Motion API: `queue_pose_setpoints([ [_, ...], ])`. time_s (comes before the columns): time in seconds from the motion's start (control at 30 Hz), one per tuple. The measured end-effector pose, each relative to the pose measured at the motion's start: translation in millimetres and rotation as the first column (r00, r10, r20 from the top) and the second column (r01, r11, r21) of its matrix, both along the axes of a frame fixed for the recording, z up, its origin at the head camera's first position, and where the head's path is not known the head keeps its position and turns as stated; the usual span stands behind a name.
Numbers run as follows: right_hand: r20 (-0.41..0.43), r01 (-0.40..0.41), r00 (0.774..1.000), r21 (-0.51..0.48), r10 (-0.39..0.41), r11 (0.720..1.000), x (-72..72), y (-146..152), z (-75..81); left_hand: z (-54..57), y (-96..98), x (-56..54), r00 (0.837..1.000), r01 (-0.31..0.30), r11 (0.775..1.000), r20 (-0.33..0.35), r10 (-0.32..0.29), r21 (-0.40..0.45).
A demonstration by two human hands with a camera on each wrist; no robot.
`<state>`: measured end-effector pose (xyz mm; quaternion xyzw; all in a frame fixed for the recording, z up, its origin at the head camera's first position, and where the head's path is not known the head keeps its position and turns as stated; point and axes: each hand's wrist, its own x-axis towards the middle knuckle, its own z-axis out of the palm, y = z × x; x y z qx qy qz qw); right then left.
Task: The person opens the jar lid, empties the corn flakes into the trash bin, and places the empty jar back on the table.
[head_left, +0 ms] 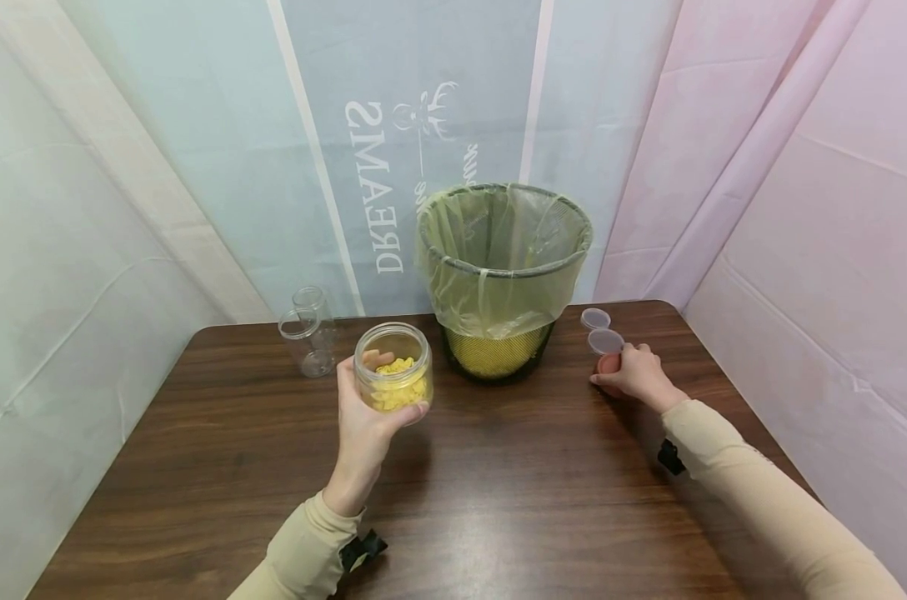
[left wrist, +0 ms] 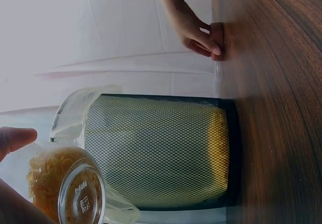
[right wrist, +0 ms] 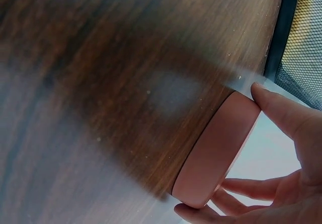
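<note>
My left hand (head_left: 367, 429) grips a clear plastic jar (head_left: 392, 367), raised over the table left of the mesh bin. The jar has no lid on; small yellow pieces (head_left: 403, 385) lie inside it, and its round base faces the left wrist view. On the right side of the table, my right hand (head_left: 643, 377) pinches a round reddish-pink lid (right wrist: 216, 148) by its edge, thumb on one side and fingers on the other. The lid sits against the wooden surface. Just behind it lies a clear round lid (head_left: 606, 340), with a smaller clear lid (head_left: 595, 318) farther back.
A black mesh bin (left wrist: 161, 151) with a pale yellow liner (head_left: 498, 300) stands at the back middle, yellow stuff low inside it. Two clear empty containers (head_left: 300, 327) stand at the back left. Fabric curtains (head_left: 198, 167) close off the table's (head_left: 483, 500) back and sides.
</note>
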<state>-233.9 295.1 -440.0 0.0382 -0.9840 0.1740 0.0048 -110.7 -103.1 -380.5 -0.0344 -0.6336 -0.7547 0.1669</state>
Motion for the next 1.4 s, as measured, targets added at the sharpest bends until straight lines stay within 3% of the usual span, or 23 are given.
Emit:
queue_pose_setpoints([
  [0.2, 0.011, 0.001, 1.0, -0.009, 0.0, 1.0, 1.5, 1, 3.5, 0.4, 1.0, -0.5, 1.0, -0.006, 1.0, -0.007, 0.006, -0.012],
  [0.47, 0.024, 0.009, 1.0, 0.005, -0.009, 1.0, 3.8, 7, 24.5, 3.6, 3.0, 0.3, 1.0, -0.004, 1.0, -0.007, 0.004, -0.006],
  [0.6, -0.012, 0.017, 1.0, -0.02, -0.017, 1.0, 6.8, 6, 37.7, 7.0, 3.8, 0.0, 1.0, -0.007, 1.0, -0.01, 0.007, 0.004],
  [0.77, -0.123, 0.016, 0.992, -0.096, -0.027, 0.995, 14.6, 1, 55.6, 11.7, 3.9, -2.5, 0.999, 0.009, 1.0, -0.036, -0.008, 0.025],
  [1.1, -0.377, -0.031, 0.923, -0.268, -0.076, 0.963, 26.3, -20, 87.2, 20.7, 2.8, -9.3, 0.998, 0.013, 1.0, -0.059, -0.015, -0.028],
  [1.23, -0.441, -0.059, 0.893, -0.299, -0.083, 0.953, 26.3, -29, 98.4, 25.4, 3.0, -12.4, 0.997, 0.023, 0.999, -0.077, -0.025, -0.022],
  [1.4, -0.466, -0.07, 0.879, -0.328, -0.097, 0.942, 26.2, -41, 111.9, 31.8, 4.0, -16.7, 0.994, 0.027, 1.0, -0.106, -0.028, -0.016],
])
